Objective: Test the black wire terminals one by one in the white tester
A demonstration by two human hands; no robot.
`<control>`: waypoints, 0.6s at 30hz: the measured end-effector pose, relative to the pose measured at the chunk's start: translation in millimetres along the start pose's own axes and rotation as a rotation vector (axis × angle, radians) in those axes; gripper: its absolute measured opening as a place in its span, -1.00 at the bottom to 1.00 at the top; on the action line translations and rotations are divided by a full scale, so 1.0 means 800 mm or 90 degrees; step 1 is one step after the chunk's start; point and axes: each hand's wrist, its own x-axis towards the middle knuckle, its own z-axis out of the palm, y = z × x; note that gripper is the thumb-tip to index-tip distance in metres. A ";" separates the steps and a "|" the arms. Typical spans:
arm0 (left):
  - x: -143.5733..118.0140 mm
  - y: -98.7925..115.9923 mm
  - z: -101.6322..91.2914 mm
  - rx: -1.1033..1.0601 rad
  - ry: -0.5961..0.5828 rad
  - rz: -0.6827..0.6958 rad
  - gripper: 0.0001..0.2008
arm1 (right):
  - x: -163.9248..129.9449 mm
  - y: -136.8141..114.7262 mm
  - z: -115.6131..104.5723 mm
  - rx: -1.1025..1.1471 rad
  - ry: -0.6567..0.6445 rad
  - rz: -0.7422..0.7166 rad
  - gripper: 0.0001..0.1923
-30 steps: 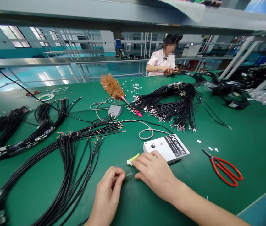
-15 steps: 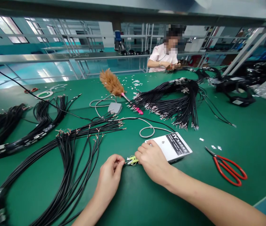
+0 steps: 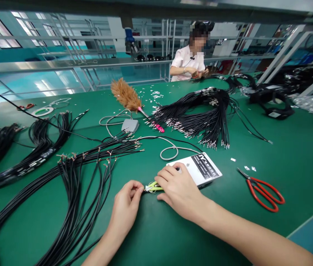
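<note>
My left hand [image 3: 127, 201] is closed in a pinch on the end of a black cable [image 3: 92, 242], most of it hidden by the hand. Its tip meets the white jaws of a small yellow-green clip [image 3: 154, 186], which now look closed on the wire. My right hand [image 3: 180, 190] lies over the clip's rear, its thumb apart from the fingers and off the clip. Behind that hand sits a flat white box-shaped machine [image 3: 177, 161] with a black printed label, partly covered by the fingers.
Bundles of black cables [image 3: 70, 192] spread across the left; another bundle [image 3: 201, 111] lies at the back. Red-handled scissors [image 3: 264, 192] rest at right beside white scraps. A grey pedal [image 3: 130, 125] and a feather duster [image 3: 125, 94] lie farther back. A co-worker [image 3: 187, 62] works across the table.
My right thumb has come away from the clip, whose jaws have closed. My left hand still pinches the cable. The whole view has shifted slightly.
</note>
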 end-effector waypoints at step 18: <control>-0.004 -0.005 -0.006 0.006 0.009 -0.007 -0.78 | -0.103 0.004 0.009 0.101 0.315 0.106 -0.91</control>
